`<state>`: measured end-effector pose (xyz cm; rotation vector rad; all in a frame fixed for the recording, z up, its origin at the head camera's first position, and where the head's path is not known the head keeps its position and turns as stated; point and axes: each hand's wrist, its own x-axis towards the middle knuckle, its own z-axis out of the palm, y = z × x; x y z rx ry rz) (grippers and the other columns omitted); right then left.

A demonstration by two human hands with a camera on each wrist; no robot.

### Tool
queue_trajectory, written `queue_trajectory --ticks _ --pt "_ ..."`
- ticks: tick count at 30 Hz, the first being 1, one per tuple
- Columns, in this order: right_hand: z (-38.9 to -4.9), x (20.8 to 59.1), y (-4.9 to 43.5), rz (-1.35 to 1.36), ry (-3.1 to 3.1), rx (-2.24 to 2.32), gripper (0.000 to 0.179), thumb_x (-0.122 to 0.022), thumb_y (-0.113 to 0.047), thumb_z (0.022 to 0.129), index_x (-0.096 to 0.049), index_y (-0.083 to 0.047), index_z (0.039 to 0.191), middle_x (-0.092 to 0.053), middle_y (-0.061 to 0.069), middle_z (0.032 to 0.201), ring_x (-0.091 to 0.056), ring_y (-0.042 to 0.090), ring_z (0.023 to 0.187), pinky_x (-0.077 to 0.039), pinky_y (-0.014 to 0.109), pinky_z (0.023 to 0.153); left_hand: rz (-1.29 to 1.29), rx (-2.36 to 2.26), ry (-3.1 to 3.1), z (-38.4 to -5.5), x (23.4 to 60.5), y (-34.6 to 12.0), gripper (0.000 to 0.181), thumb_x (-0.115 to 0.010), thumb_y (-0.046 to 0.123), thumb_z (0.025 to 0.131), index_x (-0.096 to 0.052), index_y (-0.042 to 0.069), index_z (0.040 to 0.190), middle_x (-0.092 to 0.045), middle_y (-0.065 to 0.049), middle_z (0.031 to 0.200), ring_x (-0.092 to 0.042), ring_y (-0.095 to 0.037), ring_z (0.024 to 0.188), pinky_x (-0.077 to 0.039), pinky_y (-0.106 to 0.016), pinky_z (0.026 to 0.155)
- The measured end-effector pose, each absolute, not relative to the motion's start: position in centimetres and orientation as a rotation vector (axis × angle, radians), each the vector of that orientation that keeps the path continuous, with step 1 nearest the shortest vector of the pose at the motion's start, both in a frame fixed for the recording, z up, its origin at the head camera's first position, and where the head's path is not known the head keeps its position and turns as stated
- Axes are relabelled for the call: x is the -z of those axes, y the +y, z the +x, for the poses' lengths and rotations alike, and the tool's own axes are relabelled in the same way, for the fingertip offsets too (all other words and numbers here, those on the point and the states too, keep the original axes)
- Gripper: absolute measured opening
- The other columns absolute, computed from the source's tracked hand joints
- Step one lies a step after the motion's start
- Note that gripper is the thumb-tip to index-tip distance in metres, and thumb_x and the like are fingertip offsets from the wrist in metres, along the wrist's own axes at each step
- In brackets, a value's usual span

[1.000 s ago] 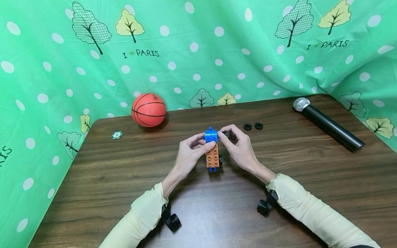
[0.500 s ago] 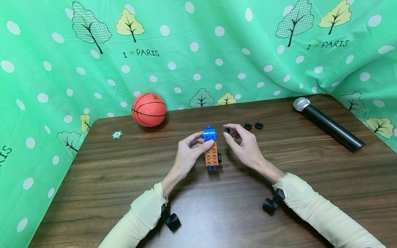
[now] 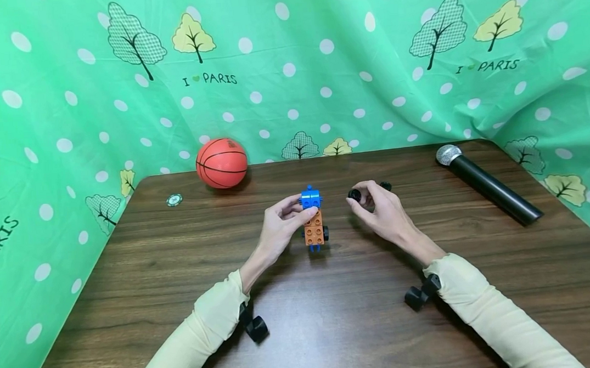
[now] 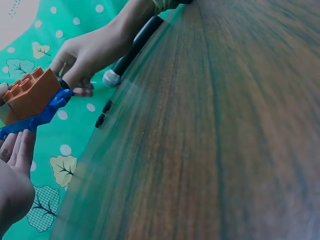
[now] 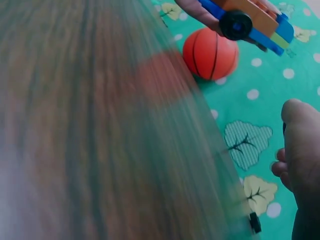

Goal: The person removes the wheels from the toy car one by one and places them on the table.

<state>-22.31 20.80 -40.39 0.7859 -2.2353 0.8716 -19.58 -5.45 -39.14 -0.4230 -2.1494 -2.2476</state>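
My left hand grips a toy block car between thumb and fingers, over the middle of the table. Orange studded bricks sit on its blue base, and a blue piece is at its far end. One black wheel is fitted on its right side near the close end. Right of the car, apart from it, my right hand pinches a small black wheel between thumb and forefinger. Another loose wheel lies just behind that hand, whose fingers cover the spot beside it.
A red toy basketball stands at the back left edge, with a small round chip left of it. A black microphone lies at the right rear. Green printed cloth hangs behind the wooden table.
My right hand has drawn away from the car to the right, carrying the black wheel, and now overlaps the loose wheels' place. My left hand and the car have barely shifted.
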Motion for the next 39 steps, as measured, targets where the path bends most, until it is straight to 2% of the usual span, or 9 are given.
queue_trajectory --ticks 10,16,22,30,39 --pt "-22.9 40.8 23.0 0.699 -2.29 -0.803 0.025 -0.078 -0.006 0.091 -0.064 -0.002 0.11 -0.058 0.006 0.085 -0.058 0.016 0.074 -0.045 0.024 0.066 -0.423 2.242 -2.142 -19.6 39.1 -5.6 0.05 -0.076 0.017 0.091 -0.064 -0.003 0.136 -0.07 -0.007 0.1 -0.069 -0.012 0.087 -0.056 -0.027 0.085" --pt "-23.3 41.0 24.3 0.604 -2.312 -0.792 0.025 -0.078 -0.007 0.091 -0.064 -0.001 0.111 -0.06 0.006 0.084 -0.059 0.018 0.074 -0.045 0.027 0.066 -0.43 2.257 -2.133 -19.7 39.1 -5.5 0.049 -0.076 0.014 0.092 -0.064 -0.003 0.135 -0.071 -0.009 0.1 -0.069 -0.013 0.087 -0.057 -0.028 0.084" --pt "-23.7 41.3 25.5 0.563 -2.319 -0.777 0.024 -0.078 -0.004 0.091 -0.066 0.002 0.11 -0.06 0.008 0.083 -0.059 0.02 0.072 -0.041 0.024 0.065 -0.414 2.25 -2.142 -19.7 39.1 -5.6 0.05 -0.076 0.014 0.091 -0.063 -0.004 0.136 -0.07 -0.008 0.1 -0.069 -0.012 0.088 -0.056 -0.027 0.084" --pt "-24.0 41.2 27.1 0.475 -2.364 -0.753 0.023 -0.076 -0.007 0.093 -0.064 0.003 0.11 -0.06 0.011 0.083 -0.059 0.024 0.072 -0.045 0.04 0.065 -0.43 2.26 -2.134 -19.6 39.1 -5.6 0.048 -0.076 0.015 0.091 -0.065 -0.003 0.134 -0.07 -0.007 0.099 -0.069 -0.011 0.085 -0.056 -0.027 0.083" --pt "-24.7 41.2 28.7 0.351 -2.466 -0.754 0.025 -0.071 -0.012 0.098 -0.062 0.004 0.114 -0.06 0.016 0.086 -0.06 0.031 0.076 -0.047 0.05 0.07 -0.43 2.257 -2.135 -19.6 39.1 -5.6 0.048 -0.076 0.014 0.091 -0.065 -0.003 0.134 -0.071 -0.007 0.099 -0.069 -0.012 0.086 -0.056 -0.027 0.083"
